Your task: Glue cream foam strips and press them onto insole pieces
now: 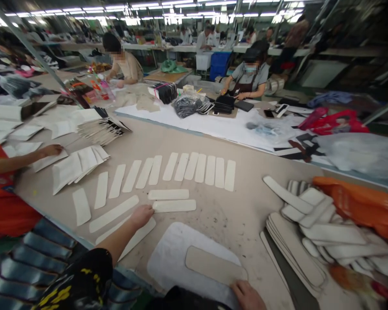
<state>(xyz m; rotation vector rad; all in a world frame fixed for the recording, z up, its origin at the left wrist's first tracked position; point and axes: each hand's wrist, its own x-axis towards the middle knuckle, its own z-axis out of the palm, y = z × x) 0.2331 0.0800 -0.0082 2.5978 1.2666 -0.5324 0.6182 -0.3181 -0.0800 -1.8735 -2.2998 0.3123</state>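
Observation:
My left hand is closed at the left end of a cream strip lying flat on the table. Just behind that strip lies another cream strip. My right hand rests at the bottom, its fingertips at the right end of a beige rounded piece. That piece lies on a white sheet; whether the fingers grip it is hard to see. A curved row of cream strips spreads across the table beyond my hands. Longer strips lie left of my left hand and under my forearm.
Stacked padded strips and an orange bag occupy the right side. At left, another person's hand touches pale pieces near a fanned pile. Two people sit across the tables, near a black bundle.

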